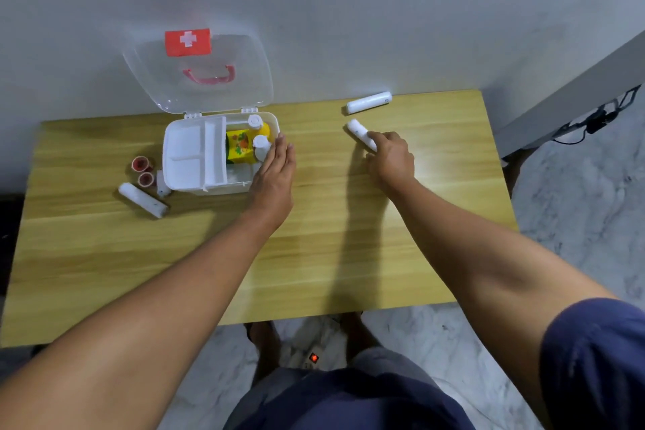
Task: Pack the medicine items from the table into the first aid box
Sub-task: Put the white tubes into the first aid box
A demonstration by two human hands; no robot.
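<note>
So the first aid box (216, 154) is sitting open at about 10 o'clock on the wooden surface (314, 255), with its clear lid (199, 73) leaning back toward the wall. Partway through, I'd say. Inside the right half there's already a yellow carton (241, 147) and two white bottles (260, 147), while the white divider tray (192, 157) on the left half is looking bare.

The left hand (274, 178) is resting flat against the box's right edge, fingers stretched out and together, not gripping anything, probably just steadying it. The right hand (389, 159) is reaching out at around 1 o'clock and closing its fingers on the near end of a white bandage roll (359, 133); the roll is lying on the surface, and I can't tell if it's lifting yet.

Still left outside: another white roll (369, 102) farther back at 1 o'clock near the wall, a third roll (143, 200) at 9 o'clock just left of the box, two small red tape rolls (142, 169) beside it, plus some small white thing (162, 185) touching the box's corner that's too blurry to identify. So roughly half the stuff is waiting.
</note>
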